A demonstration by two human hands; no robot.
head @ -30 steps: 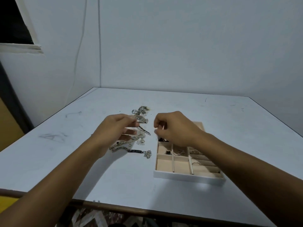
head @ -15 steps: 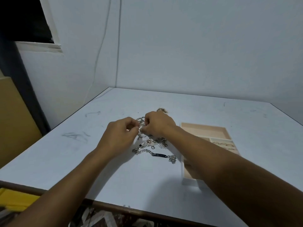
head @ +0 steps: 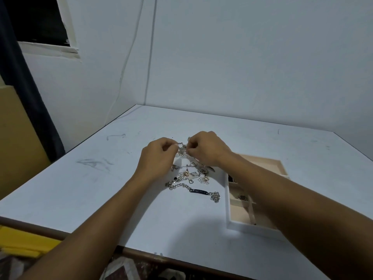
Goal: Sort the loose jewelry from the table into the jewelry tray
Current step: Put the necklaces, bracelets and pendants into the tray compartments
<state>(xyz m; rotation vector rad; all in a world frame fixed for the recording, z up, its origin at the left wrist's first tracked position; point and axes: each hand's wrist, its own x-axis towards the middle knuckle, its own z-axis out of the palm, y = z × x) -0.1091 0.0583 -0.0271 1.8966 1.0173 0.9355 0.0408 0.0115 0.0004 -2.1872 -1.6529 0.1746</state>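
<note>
A pile of loose jewelry [head: 191,175] lies mid-table: chains, small pendants, and a silver chain bracelet with a dark plate [head: 198,191] nearest me. Above the pile's far end, my left hand [head: 159,156] and my right hand [head: 205,149] meet, both pinching a silver fan-shaped piece [head: 182,151] between their fingertips. The white jewelry tray [head: 229,201] with beige compartments sits to the right of the pile; my right forearm crosses over it and hides much of it. A few small pieces lie in its compartments.
The white table [head: 101,188] has dark scuff marks at the left. Its front edge runs along the bottom of the view. Pale walls meet in a corner behind the table, and a yellow object [head: 24,243] lies below the table's left front edge.
My right hand left the tray and crossed left to meet the left hand over the pile. Both now pinch the fan-shaped piece. The view shifted, so the tray sits further right.
</note>
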